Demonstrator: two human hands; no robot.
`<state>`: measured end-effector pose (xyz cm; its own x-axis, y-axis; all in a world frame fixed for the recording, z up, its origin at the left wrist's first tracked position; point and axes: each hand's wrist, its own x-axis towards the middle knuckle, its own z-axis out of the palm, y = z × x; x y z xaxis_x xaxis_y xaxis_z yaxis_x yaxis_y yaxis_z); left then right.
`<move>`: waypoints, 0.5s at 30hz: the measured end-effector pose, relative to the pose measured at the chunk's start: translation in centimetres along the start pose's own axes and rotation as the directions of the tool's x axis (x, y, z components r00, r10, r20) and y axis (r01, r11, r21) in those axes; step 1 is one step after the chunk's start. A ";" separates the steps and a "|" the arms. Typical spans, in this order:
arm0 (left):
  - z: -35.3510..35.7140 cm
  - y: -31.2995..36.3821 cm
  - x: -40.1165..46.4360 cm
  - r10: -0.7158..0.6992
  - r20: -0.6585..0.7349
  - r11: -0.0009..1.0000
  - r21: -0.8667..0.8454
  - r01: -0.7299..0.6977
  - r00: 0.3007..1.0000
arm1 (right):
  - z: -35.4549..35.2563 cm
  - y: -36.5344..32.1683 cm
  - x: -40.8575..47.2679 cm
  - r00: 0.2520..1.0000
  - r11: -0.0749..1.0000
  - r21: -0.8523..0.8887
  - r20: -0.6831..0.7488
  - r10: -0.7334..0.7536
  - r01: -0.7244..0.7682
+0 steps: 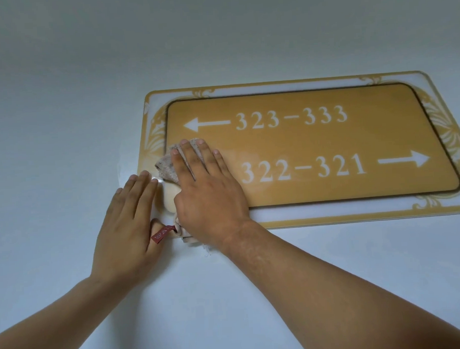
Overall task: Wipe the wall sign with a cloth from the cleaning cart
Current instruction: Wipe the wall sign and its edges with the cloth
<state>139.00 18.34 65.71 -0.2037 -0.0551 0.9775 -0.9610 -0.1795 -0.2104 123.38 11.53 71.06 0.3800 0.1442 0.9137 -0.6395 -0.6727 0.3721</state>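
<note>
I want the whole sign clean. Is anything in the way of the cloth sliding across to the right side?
Nothing visible. The right hand presses the cloth on the sign at its left end; the rest is bare. The left hand lies flat beside it, on the wall.

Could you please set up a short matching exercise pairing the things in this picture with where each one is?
Things:
1. left hand
2. right hand
3. cloth
4. red tag

Places:
A. hangs at the cloth's lower edge, beside the left hand
B. flat on the wall by the wall sign's left edge
C. pressed flat on top of the cloth
D. between a palm and the sign's lower left part

Pairs: 1-B, 2-C, 3-D, 4-A
</note>
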 end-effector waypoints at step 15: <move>-0.1 0.8 -0.1 -0.049 -0.033 0.999 0.013 0.050 0.998 | -1.0 3.9 -2.2 0.999 0.999 -0.016 -0.016 0.046 -0.046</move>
<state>138.20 18.25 65.43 -0.1622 -0.0141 0.9867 -0.9674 -0.1948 -0.1618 119.39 9.38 70.70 0.3398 0.1247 0.9322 -0.6666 -0.6672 0.3323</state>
